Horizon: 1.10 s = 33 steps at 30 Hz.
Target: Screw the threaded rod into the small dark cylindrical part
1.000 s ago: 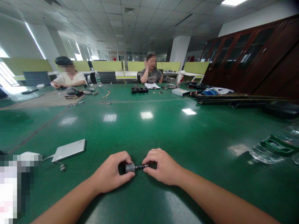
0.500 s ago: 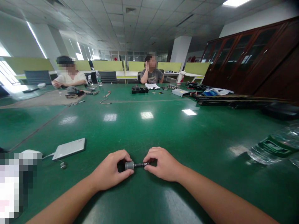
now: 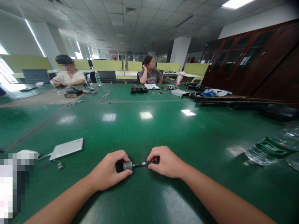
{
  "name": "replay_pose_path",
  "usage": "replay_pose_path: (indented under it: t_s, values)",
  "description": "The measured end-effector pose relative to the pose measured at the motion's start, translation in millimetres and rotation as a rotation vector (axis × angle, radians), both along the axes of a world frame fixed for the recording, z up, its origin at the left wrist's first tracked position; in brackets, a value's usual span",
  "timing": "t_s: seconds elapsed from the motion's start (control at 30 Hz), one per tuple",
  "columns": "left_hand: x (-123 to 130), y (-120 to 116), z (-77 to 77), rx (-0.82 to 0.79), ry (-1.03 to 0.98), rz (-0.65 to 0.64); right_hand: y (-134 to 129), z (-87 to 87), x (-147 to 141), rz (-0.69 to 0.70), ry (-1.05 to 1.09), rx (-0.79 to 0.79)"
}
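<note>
A grey metal cylinder [image 3: 127, 165] with a thin dark shaft [image 3: 138, 164] lies level just over the green table [image 3: 144, 133] in the head view. My left hand [image 3: 111, 170] grips the cylinder between thumb and fingers. At the shaft's right end sits a dark, ridged piece [image 3: 148, 163], pinched between the thumb and fingertips of my right hand [image 3: 165, 162]. Part of that piece is hidden by the fingers. Cylinder, shaft and ridged piece form one line between both hands.
A silver flat box [image 3: 67, 148] with a cable lies at the left. Clear plastic bottles [image 3: 271, 147] lie at the right. Two people sit across the table, near a black tray [image 3: 139, 90] and a white device [image 3: 179, 93]. Dark long bars [image 3: 217, 101] are at the far right.
My right hand has moved slightly right, away from the cylinder, and more of the shaft and the ridged piece shows. My left hand keeps its grip on the cylinder.
</note>
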<state>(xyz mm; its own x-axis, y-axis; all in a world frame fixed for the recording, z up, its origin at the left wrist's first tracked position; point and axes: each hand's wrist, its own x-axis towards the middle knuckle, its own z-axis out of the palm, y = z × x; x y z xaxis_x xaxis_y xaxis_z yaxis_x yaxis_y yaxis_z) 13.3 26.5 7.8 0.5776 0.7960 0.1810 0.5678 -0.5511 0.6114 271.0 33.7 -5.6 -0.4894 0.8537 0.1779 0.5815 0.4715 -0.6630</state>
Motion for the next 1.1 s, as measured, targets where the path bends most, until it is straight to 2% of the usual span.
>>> replay_pose_path:
  t_s: [0.17, 0.33, 0.73, 1.1]
  values:
    - [2, 1, -2.2, -0.035, -0.008, -0.014, -5, -4.5, -18, -0.003, 0.066, 0.023]
    - [0, 2, -2.5, -0.035, -0.044, -0.049, -9, -7.0, -35, 0.042, 0.041, 0.102]
    - [3, 1, -1.9, -0.058, -0.004, 0.037, -9, -9.6, -31, 0.080, 0.035, 0.158]
    - [4, 0, -2.1, -0.049, 0.012, 0.039, -9, -11.8, -30, 0.105, 0.005, 0.169]
